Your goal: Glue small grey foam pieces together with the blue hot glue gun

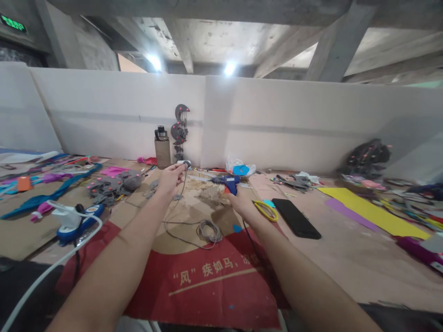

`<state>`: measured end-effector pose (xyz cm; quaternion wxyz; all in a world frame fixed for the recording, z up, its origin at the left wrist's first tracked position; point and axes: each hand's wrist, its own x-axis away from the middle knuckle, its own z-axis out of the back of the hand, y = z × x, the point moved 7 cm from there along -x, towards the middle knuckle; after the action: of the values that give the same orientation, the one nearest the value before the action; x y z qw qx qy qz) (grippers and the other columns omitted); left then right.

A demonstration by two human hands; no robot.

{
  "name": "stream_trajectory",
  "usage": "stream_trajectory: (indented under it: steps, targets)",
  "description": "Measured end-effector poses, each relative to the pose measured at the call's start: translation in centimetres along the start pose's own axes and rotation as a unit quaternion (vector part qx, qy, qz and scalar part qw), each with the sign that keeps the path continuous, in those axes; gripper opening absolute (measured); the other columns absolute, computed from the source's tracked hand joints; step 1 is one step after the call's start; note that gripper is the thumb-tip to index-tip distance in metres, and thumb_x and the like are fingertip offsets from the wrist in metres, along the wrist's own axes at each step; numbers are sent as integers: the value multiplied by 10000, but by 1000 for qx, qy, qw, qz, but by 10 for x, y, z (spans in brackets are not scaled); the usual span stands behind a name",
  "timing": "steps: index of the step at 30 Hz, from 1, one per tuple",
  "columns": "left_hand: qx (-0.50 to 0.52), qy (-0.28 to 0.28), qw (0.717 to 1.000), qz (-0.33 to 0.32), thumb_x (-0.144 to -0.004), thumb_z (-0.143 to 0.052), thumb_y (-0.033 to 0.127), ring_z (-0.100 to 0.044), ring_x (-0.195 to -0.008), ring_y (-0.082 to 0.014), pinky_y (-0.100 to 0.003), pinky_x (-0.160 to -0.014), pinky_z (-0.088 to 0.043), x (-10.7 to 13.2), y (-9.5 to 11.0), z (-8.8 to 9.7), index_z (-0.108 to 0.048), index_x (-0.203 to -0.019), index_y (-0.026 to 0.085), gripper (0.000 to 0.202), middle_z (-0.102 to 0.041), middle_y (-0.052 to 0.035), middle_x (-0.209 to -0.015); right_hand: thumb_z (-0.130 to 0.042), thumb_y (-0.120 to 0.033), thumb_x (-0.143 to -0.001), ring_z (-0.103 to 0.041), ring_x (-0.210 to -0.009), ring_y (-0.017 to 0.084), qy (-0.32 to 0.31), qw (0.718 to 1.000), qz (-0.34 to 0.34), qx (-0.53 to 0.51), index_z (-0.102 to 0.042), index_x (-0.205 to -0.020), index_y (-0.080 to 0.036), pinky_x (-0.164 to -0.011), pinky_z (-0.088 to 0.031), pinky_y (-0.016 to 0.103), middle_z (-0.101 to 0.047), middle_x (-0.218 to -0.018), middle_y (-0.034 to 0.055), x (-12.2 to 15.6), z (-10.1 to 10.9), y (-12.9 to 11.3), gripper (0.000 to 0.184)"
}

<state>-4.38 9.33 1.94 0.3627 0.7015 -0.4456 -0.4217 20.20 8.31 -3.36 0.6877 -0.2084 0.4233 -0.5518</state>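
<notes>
My left hand (169,180) is raised over the far part of the cardboard, its fingers pinched on a small dark rounded piece (187,164). From that piece a thin grey cord (210,230) hangs down and lies in a loose coil on the cardboard. My right hand (241,201) is wrapped around the handle of a blue hot glue gun (231,182), whose nozzle points left towards my left hand. A dark cable runs down from the gun under my right forearm. Below the gun is a small clump of thin upright sticks (212,193).
A brown bottle (162,152) and a grey curved piece with pink dots (180,131) stand by the white partition (131,110). Right lie a black phone (296,218), yellow ring (266,211) and yellow sheet (367,207). A blue power strip (65,235) sits left.
</notes>
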Motion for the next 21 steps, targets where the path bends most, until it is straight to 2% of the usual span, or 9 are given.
stream_trajectory:
  steps: [3, 5, 7, 9, 13, 21]
  targets:
    - [2, -20, 999, 27, -520, -780, 240, -292, -416, -15, -163, -362, -117, 1, -7, -4, -645, -678, 95, 254, -488, 25, -545, -455, -227, -750, -608, -691, 171, 33, 986, 37, -159, -450, -1112, -185, -633, -524, 326, -611, -950, 78, 12, 11, -30, 365]
    - [-4, -30, 999, 43, -521, -790, 240, -279, -411, -16, -159, -359, -109, 1, -11, -6, -652, -672, 86, 257, -442, 36, -510, -454, -236, -772, -609, -750, 171, 13, 970, 66, -235, -412, -1140, -209, -639, -534, 314, -595, -1025, 83, 21, 12, -50, 371]
    - [-14, -40, 998, 56, -528, -798, 247, -266, -407, -14, -157, -355, -103, 3, -14, -9, -653, -663, 82, 258, -435, 34, -509, -452, -242, -795, -602, -766, 161, -15, 959, 102, -265, -402, -1138, -223, -647, -535, 302, -581, -1087, 83, 29, 12, -67, 347]
    - [-20, -48, 997, 65, -535, -803, 248, -265, -408, -12, -155, -352, -99, 4, -16, -12, -649, -652, 85, 253, -455, 21, -532, -447, -237, -811, -587, -721, 145, -26, 961, 121, -249, -405, -1139, -224, -648, -528, 296, -582, -1091, 80, 34, 11, -73, 331]
    - [-31, -54, 996, 71, -540, -807, 250, -290, -428, -14, -153, -352, -109, 6, -19, -16, -653, -650, 80, 254, -487, -4, -567, -445, -232, -830, -552, -662, 133, -3, 975, 141, -171, -422, -1163, -211, -657, -499, 301, -598, -1004, 63, 34, 11, -67, 335]
    - [-25, -76, 995, 66, -538, -797, 247, -285, -435, -15, -145, -353, -135, 7, -22, -22, -656, -640, 78, 242, -482, -7, -565, -448, -227, -835, -548, -813, 179, 17, 981, 168, -91, -484, -1073, -195, -751, -454, 332, -598, -974, 68, 35, 12, -71, 243]
